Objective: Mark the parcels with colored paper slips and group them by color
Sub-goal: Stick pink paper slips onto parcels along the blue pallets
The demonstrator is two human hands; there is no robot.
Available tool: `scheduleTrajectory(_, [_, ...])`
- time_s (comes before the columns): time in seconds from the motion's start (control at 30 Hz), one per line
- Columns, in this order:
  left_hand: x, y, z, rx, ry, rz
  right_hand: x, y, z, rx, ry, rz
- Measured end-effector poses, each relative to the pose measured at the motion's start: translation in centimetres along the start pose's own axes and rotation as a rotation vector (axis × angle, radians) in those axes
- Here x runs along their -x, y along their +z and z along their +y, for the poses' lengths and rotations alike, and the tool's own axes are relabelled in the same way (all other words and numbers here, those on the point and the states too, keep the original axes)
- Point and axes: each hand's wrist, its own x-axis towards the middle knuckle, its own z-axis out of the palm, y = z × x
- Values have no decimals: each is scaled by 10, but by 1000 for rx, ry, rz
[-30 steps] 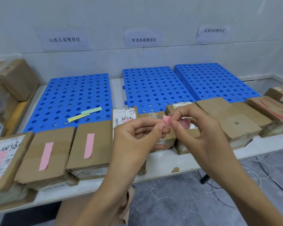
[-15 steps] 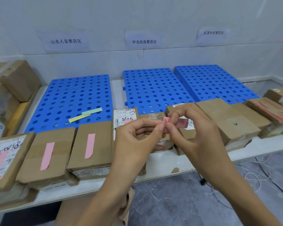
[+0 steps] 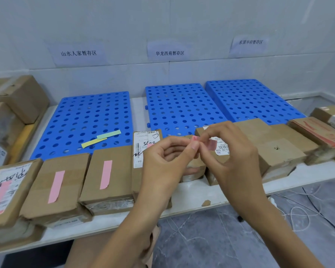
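Head view: the left hand [image 3: 162,161] and the right hand [image 3: 234,157] are meeting above the near edge of the white counter [image 3: 191,192]. Both are pinching one small pink slip [image 3: 195,138] between curled thumb and fingers. The slip is hanging in the air over the middle of the parcel row, touching none of the boxes. A second pink patch is showing just behind the right fingers; whether it belongs to the same slip cannot be told.

Brown parcels are lying in a row along the near side of the counter. The leftmost parcel [image 3: 27,187], the second parcel [image 3: 74,180] and the third parcel [image 3: 120,171] are each carrying one of the stuck slips [image 3: 106,174], all pink. A labelled parcel [image 3: 143,146] is sitting just right of the third, partly behind the left hand. The plain parcels [image 3: 278,149] are lying to the right.

Farther back, three blue pallets [image 3: 182,105] are lying side by side. The left one is carrying a yellow slip [image 3: 93,142] and a green slip [image 3: 108,134], overlapping at their ends. Three paper signs [image 3: 169,53] are hanging on the wall, and stacked boxes [image 3: 21,97] are sitting at the far left.
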Motion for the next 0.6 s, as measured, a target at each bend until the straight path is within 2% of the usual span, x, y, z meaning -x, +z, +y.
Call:
scheduleTrajectory(0.1, [-15,4,2,-47,-2,-26,-13,-2,10,-150,142,-74])
scheduleTrajectory(0.2, [-43,9,9,-117,9,-42,-40,0,26,-158,228,-129])
scheduleTrajectory(0.37, [-80,16,15,-78,-33,-17,-71,11,42,-90,195,-84])
scheduleTrajectory(0.5, [-84,14,2,-19,-81,-27,-70,18,50,-124,174,-44])
scheduleTrajectory(0.6, [-83,15,-5,3,-111,-9,-66,21,58,-109,157,-73])
